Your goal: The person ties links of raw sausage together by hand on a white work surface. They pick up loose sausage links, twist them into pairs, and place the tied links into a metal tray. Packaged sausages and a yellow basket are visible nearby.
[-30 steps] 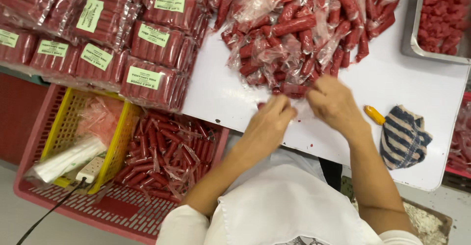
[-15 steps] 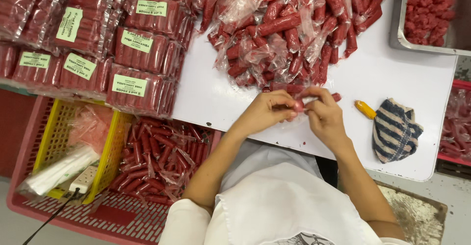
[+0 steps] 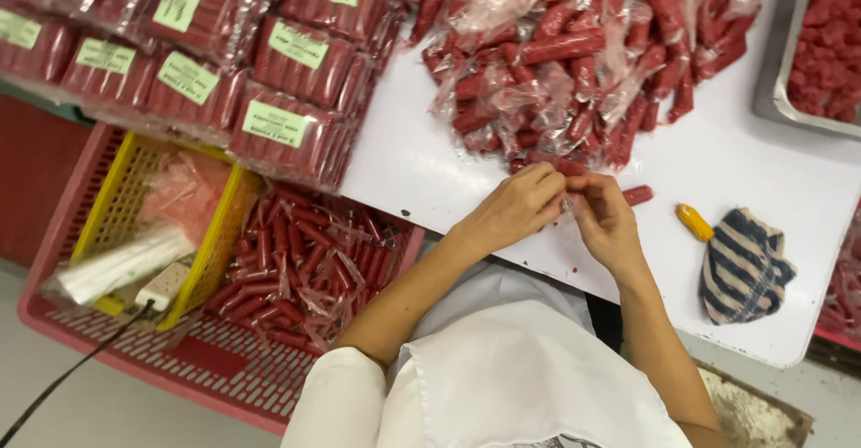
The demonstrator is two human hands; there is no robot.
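Red cylindrical sausage [image 3: 561, 166], crinkly clear wrap, pinched between left hand [image 3: 518, 208], right hand [image 3: 608, 221].

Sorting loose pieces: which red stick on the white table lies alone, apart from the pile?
The short red stick just right of the right hand, lying bare on the white table; the others are heaped together above.

White table [image 3: 771, 197], grey floor [image 3: 54, 376]
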